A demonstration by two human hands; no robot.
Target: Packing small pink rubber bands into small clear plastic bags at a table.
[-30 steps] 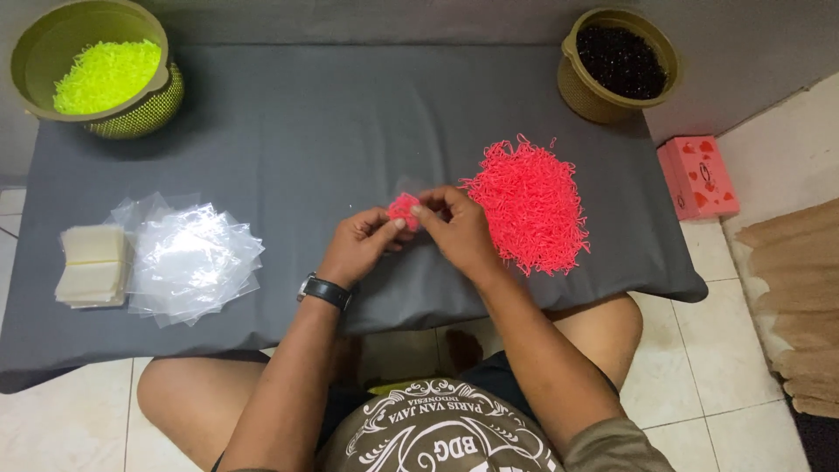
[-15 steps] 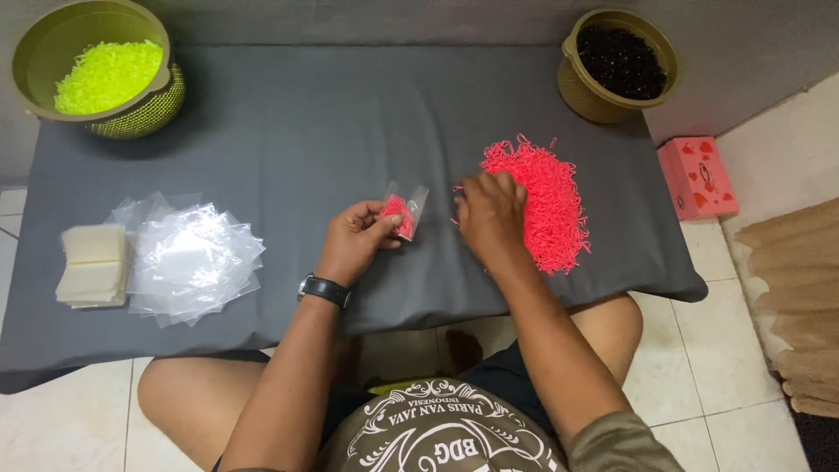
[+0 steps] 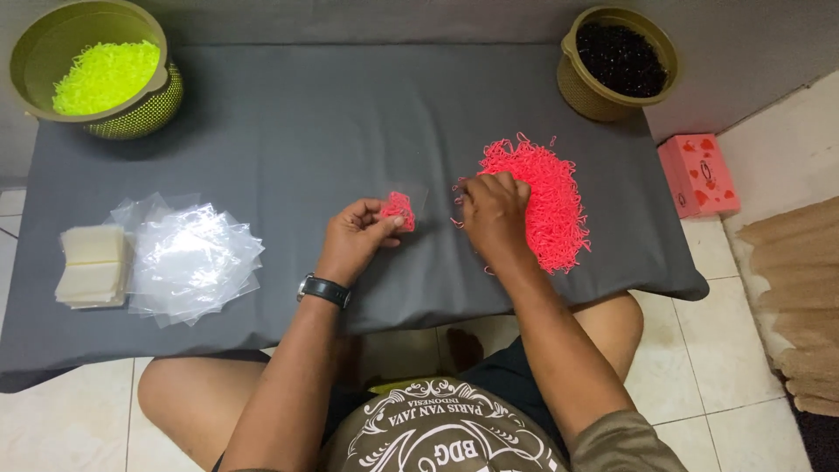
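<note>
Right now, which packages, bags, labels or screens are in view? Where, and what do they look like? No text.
Small clear bag: pinched in the left hand, partly filled with pink strands.
Pile of clear plastic bags: left on the grey table, flat, transparent, loosely fanned.
Stack of pale cards: far left, rectangular, cream.
Pink box: on the floor to the right, rectangular, red shapes on it.
Screens or signs: none.

A single head-worn camera is looking steeply down from above the seated person, facing forward across the grey surface (image 3: 288, 122) toward the wall. It is sitting close enough that the whole surface, both forearms and the knees are filling the view.
</note>
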